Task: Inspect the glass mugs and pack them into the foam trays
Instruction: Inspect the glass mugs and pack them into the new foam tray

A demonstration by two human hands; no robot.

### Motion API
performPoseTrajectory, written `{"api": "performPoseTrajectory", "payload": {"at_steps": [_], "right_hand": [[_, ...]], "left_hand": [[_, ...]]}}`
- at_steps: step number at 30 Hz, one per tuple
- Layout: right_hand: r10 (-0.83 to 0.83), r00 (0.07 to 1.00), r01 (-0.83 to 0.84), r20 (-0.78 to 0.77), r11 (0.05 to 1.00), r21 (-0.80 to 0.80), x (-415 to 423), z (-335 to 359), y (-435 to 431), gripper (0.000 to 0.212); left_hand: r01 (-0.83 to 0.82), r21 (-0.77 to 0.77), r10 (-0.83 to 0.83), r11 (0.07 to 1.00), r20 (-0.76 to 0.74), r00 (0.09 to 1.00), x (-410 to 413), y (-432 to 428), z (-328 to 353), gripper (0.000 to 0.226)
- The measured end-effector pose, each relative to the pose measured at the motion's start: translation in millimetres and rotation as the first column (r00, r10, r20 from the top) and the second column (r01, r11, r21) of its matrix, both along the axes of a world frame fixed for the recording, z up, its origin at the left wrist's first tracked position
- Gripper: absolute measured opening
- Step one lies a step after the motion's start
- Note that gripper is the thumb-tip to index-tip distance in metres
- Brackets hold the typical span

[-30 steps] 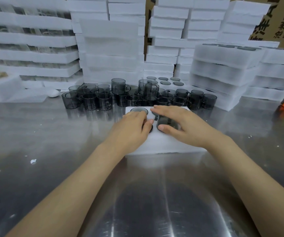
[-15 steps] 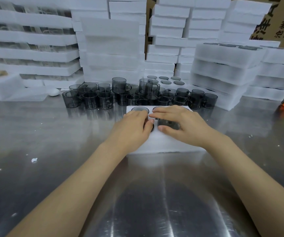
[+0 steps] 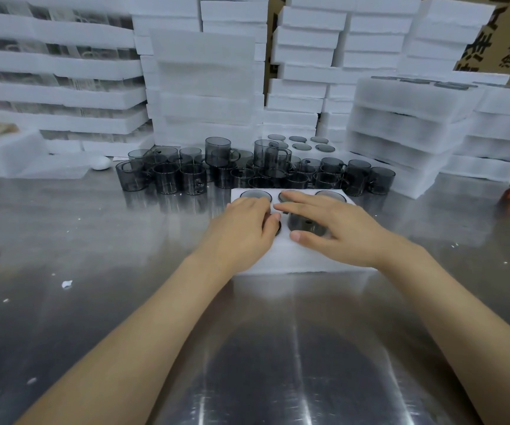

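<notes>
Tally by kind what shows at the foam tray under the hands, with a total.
Foam tray: 1
Smoky glass mugs plainly showing in it: 4 (three in the far row, one under the right hand's fingers; the hands may hide more)
Hands: 2, left hand and right hand
Total: 7

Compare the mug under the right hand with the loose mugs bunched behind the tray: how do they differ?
The mug under the right hand sits sunk in the foam tray; the loose mugs stand on the steel table.
The right hand touches the tray mug; nothing touches the loose ones.
The tray mug sits alone in its pocket; the loose mugs crowd together, some stacked.
Both are smoky grey glass.
</notes>
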State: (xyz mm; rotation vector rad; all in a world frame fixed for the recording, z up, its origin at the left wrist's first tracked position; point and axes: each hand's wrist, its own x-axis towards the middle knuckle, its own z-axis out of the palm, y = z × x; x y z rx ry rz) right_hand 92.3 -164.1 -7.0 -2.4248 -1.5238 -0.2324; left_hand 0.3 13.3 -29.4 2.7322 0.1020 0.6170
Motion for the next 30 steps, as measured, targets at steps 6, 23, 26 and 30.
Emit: {"api": "performPoseTrajectory", "payload": {"at_steps": [6, 23, 26, 30], "right_hand": [[0.003, 0.999, -0.005, -0.034, 0.998, -0.066, -6, -2, -2, 0.062], [0.091, 0.963, -0.088, -0.256, 0.996, 0.02, -5, -6, -3, 0.049], [0.309, 0.83, 0.081, -0.464, 0.756, 0.65, 11, 4, -23, 0.03], [0.007, 0.836, 0.531, -0.548, 0.238, 0.813, 55, -14, -57, 0.031]], "left_hand": [[-0.01, -0.005, 0.01, 1.0, 0.005, 1.0, -1, -1, 0, 0.023], [0.054, 0.207, -0.078, 0.977, 0.113, 0.991, -7, -26, 6, 0.04], [0.184, 0.264, -0.207, 0.947, 0.061, 0.976, -5, -41, 0, 0.058], [0.203, 0.453, -0.202, 0.868, -0.052, 0.978, 4, -46, -8, 0.064]]}}
